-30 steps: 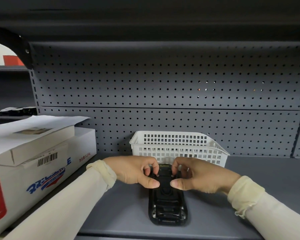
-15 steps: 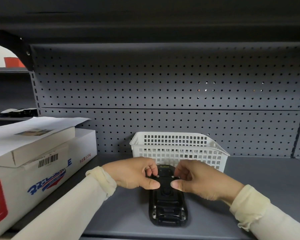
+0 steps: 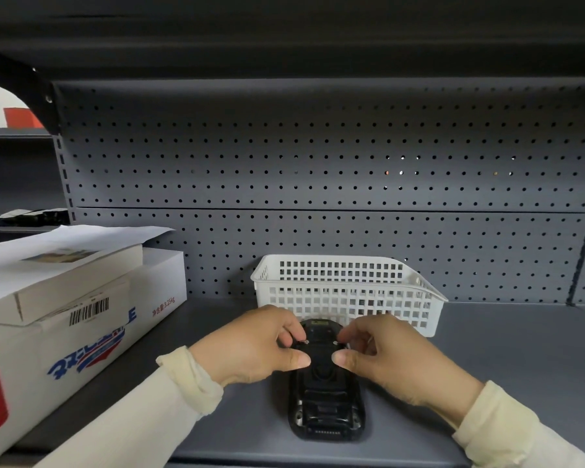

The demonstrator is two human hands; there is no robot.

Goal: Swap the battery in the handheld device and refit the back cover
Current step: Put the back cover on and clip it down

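Observation:
A black handheld device (image 3: 325, 403) lies back side up on the grey shelf (image 3: 507, 359), its long axis pointing away from me. My left hand (image 3: 254, 346) pinches a small metal latch at the device's upper left between thumb and fingers. My right hand (image 3: 389, 356) pinches the matching latch at the upper right. Both thumbs rest on the back cover near its middle. The far end of the device shows between the two hands; its near end is uncovered.
A white plastic mesh basket (image 3: 345, 292) stands just behind the device against the perforated back panel (image 3: 318, 163). White cardboard boxes (image 3: 65, 315) with a loose paper sheet on top fill the shelf's left side. Another shelf hangs close overhead.
Both hands stay on the two latches at the device's far end. The fingers have shifted slightly on them; the device has not moved.

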